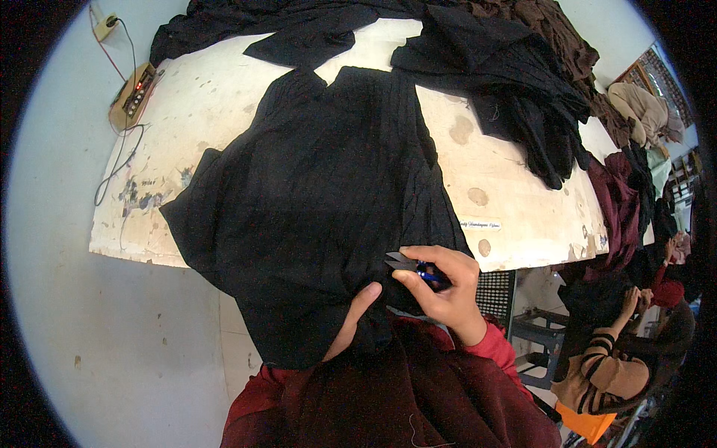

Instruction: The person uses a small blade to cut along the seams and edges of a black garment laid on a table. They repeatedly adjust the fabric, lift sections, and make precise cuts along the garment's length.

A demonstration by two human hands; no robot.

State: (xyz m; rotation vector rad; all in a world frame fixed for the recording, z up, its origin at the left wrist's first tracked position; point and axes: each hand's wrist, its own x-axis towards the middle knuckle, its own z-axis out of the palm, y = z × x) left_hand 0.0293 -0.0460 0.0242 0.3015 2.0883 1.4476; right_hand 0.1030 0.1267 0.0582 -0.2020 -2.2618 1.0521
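A black garment (321, 172) lies spread over the pale table, its near part hanging past the front edge toward me. My right hand (444, 287) grips a small pair of thread snips (424, 274) with blue on the handle, between thumb and forefinger. Their blades point left over the cloth, tips slightly apart. My left hand (352, 317) is at the garment's near part, its thumb lying on top of the cloth. Black cloth hides the other fingers of that hand.
The stained table (515, 201) has black cloth (508, 75) heaped at the back and right, with brown cloth (556, 33) beyond. A box with lit digits (134, 95) and a cable sits at the left wall. Another person's striped sleeve (609, 366) shows at right.
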